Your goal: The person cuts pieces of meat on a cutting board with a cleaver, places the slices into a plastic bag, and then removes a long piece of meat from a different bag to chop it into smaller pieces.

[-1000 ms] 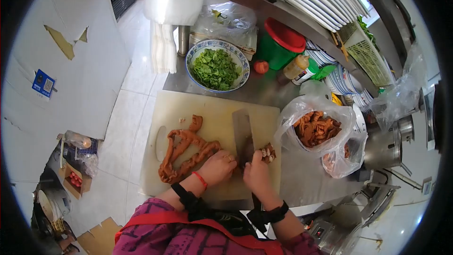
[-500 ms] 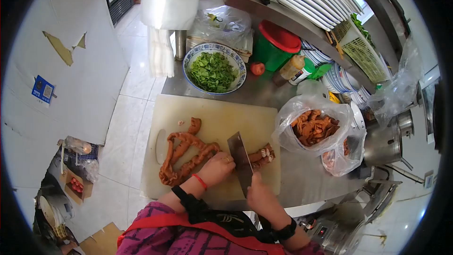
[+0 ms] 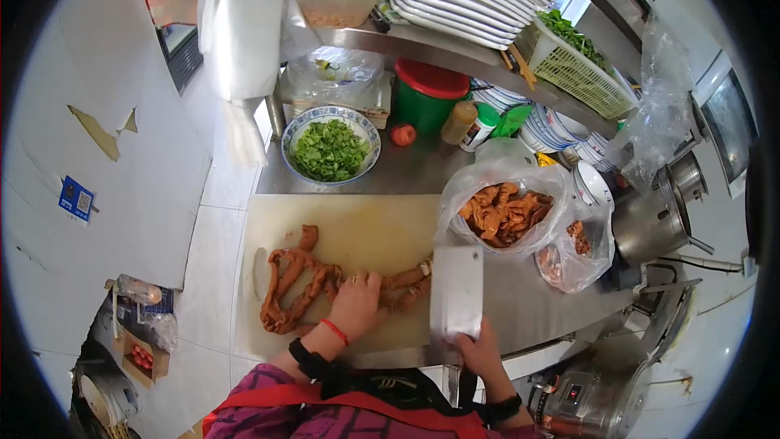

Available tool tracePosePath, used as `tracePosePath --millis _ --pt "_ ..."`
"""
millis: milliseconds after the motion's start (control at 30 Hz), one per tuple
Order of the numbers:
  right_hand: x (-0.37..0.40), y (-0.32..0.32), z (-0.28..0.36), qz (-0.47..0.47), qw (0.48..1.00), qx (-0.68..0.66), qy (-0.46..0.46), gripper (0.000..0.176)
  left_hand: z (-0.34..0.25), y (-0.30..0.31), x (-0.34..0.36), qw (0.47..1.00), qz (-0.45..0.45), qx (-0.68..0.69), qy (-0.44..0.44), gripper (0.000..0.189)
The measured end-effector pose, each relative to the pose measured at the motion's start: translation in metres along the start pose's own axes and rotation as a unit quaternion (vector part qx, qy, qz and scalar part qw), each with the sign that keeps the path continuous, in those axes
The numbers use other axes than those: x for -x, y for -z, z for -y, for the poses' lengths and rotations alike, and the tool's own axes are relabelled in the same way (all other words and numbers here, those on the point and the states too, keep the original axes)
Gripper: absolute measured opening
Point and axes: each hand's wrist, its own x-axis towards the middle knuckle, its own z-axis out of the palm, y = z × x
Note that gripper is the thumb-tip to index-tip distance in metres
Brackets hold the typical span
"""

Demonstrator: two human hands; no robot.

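Note:
A long, reddish-brown braised intestine point(image 3: 280, 309) lies looped on the pale cutting board point(image 3: 374, 219). My left hand point(image 3: 357, 301) is closed over its middle, fingers curled and pressing it to the board. To the right of that hand, a stretch of the intestine runs toward the cleaver point(image 3: 457, 289). My right hand point(image 3: 479, 349) grips the cleaver at its handle end. The broad face of the blade is turned up toward me at the board's right edge, and it hides the intestine's far right end.
Behind the board stands a bowl of chopped greens point(image 3: 331, 150). To the right are a plastic-lined container of brown meat point(image 3: 508, 215) and a smaller bag point(image 3: 577, 248). A red-lidded green bin point(image 3: 431, 97), bottles and a shelf of stacked plates point(image 3: 463, 0) line the back. Metal pots point(image 3: 650, 223) stand far right.
The cleaver has moved right, off the intestine, and its blade has turned from edge-down to broad face up. My left hand has shifted slightly left and flatter. The whole view has also shifted.

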Motion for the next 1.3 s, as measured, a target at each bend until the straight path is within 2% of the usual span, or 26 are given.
tracePosePath --millis 67,100,133,200,267,367,467,533,600,667,733,800,833,900,933,1000,1067,1133,1233,1300 --pt "0.009 0.014 -0.008 -0.017 0.999 -0.025 -0.024 0.032 -0.02 -0.023 -0.006 0.99 -0.121 0.065 0.003 0.075" --pt "0.012 0.021 -0.013 -0.033 0.997 -0.049 -0.053 0.032 -0.03 -0.036 -0.01 0.982 -0.128 0.137 -0.002 0.081" --pt "0.011 0.026 -0.025 -0.033 0.997 -0.052 -0.05 0.032 -0.04 -0.048 -0.013 0.982 -0.129 0.134 -0.005 0.081" --pt "-0.003 0.032 -0.047 -0.033 0.995 -0.061 -0.065 0.032 -0.055 -0.067 -0.019 0.983 -0.174 0.033 0.037 0.079" --pt "-0.016 0.034 -0.056 -0.031 0.996 -0.071 -0.042 0.03 -0.06 -0.08 -0.026 0.979 -0.2 0.01 0.047 0.077" --pt "-0.035 0.034 -0.047 -0.016 0.996 -0.043 -0.082 0.03 -0.06 -0.088 -0.047 0.971 -0.236 -0.004 0.049 0.074" --pt "-0.054 0.036 -0.034 0.08 0.994 -0.06 -0.052 0.031 -0.063 -0.079 -0.069 0.968 -0.25 -0.002 0.025 0.072" --pt "-0.06 0.031 -0.03 0.092 0.993 -0.07 -0.035 0.032 -0.063 -0.07 -0.084 0.967 -0.254 -0.009 0.013 0.07" --pt "-0.063 0.028 -0.034 0.104 0.991 -0.076 -0.028 0.033 -0.063 -0.066 -0.087 0.972 -0.223 -0.064 -0.044 0.065" --pt "-0.073 0.025 -0.04 0.105 0.993 -0.043 0.024 0.035 -0.066 -0.061 -0.091 0.974 -0.215 -0.053 -0.048 0.063" --pt "-0.074 0.025 -0.029 0.124 0.992 -0.016 0.023 0.034 -0.066 -0.066 -0.092 0.977 -0.205 -0.042 -0.051 0.062" --pt "-0.077 0.022 -0.029 0.142 0.989 0.012 0.026 0.033 -0.063 -0.079 -0.093 0.959 -0.278 0.054 -0.021 0.058" --pt "-0.08 0.019 -0.036 0.143 0.986 0.056 0.07 0.032 -0.063 -0.082 -0.092 0.958 -0.281 0.052 -0.02 0.058" --pt "-0.078 0.013 -0.042 0.132 0.968 0.144 0.158 0.029 -0.066 -0.089 -0.086 0.924 -0.355 0.143 -0.013 0.059" --pt "-0.076 0.011 -0.04 0.132 0.968 0.143 0.161 0.029 -0.066 -0.09 -0.083 0.923 -0.357 0.141 -0.014 0.059" --pt "-0.064 0.01 -0.032 0.145 0.956 0.199 0.162 0.03 -0.07 -0.092 -0.074 0.884 -0.422 0.204 -0.002 0.056" --pt "-0.048 0.014 -0.012 0.136 0.956 0.188 0.18 0.031 -0.08 -0.083 -0.062 0.881 -0.418 0.22 -0.006 0.057" --pt "-0.039 0.022 -0.012 0.171 0.965 0.148 0.13 0.028 -0.092 -0.074 -0.054 0.875 -0.438 0.203 -0.035 0.058" --pt "-0.024 0.046 0.005 0.147 0.957 0.2 0.148 0.027 -0.117 -0.067 -0.059 0.866 -0.451 0.196 -0.089 0.058" --pt "-0.016 0.066 0.006 0.112 0.965 0.171 0.166 0.026 -0.144 -0.059 -0.07 0.86 -0.451 0.198 -0.131 0.057"
